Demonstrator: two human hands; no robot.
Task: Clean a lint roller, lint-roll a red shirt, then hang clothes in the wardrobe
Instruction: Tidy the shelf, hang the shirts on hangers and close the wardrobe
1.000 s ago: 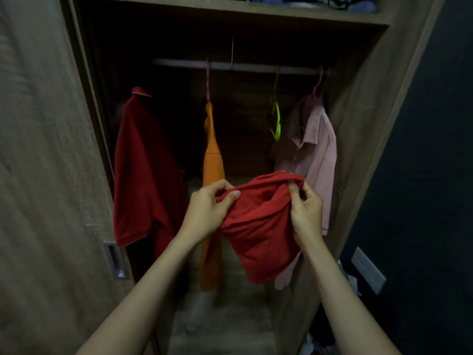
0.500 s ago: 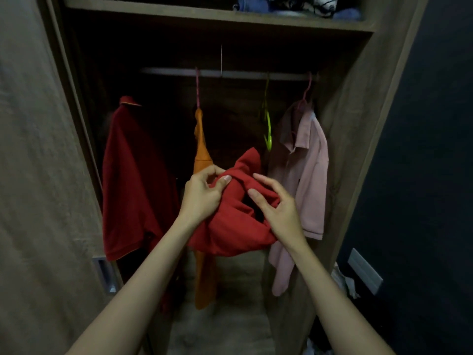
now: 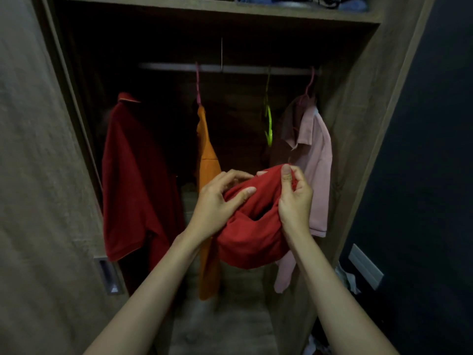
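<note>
Wardrobe [image 3: 358,124] open; rail [image 3: 230,68] carries dark red, orange, pink shirts, empty green hanger [image 3: 268,129]. Left hand [image 3: 217,203] and right hand [image 3: 294,198] each grasp bunched red shirt [image 3: 250,237].

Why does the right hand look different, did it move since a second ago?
Yes. The right hand climbed up the red shirt toward the pink shirt's collar and now pinches its top edge.

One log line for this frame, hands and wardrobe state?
stage: hanging | left hand: gripping red shirt | right hand: gripping same | green hanger: empty on rail
</note>
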